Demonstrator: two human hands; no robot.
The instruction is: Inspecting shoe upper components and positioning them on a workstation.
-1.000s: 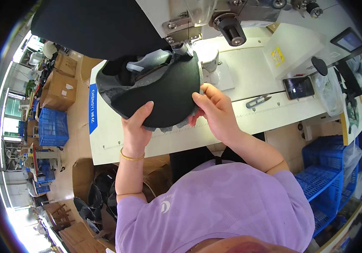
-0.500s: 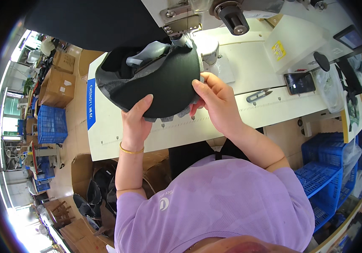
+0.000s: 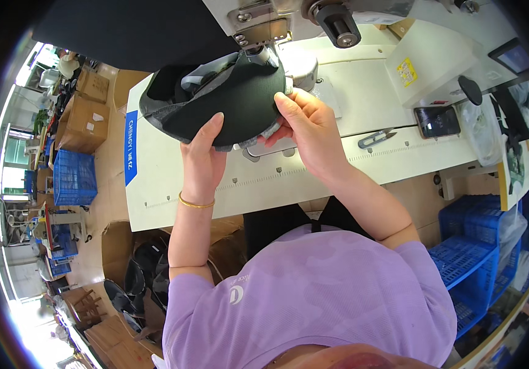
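A black cap (image 3: 240, 104) with a smooth curved outer side and grey inner edges sits under the sewing machine head (image 3: 258, 31), its upper right edge at the presser foot (image 3: 263, 56). My left hand (image 3: 206, 150) grips its lower edge, thumb on the black face and fingers underneath. At the right edge, my right hand (image 3: 310, 126) pinches the rim between thumb and fingers. A pale grey shiny part shows inside the cap's opening. The needle's contact point cannot be made out.
Thread snips (image 3: 376, 139) and a phone (image 3: 436, 122) lie on the white table (image 3: 184, 203) to the right. Blue crates (image 3: 467, 246) stand below right. A cardboard box (image 3: 116, 246) of dark pieces is under the table's left, and another blue crate (image 3: 75, 178) stands beyond.
The cap has tilted and shifted up slightly toward the presser foot. Both hands have moved up a little with it, still holding its edge.
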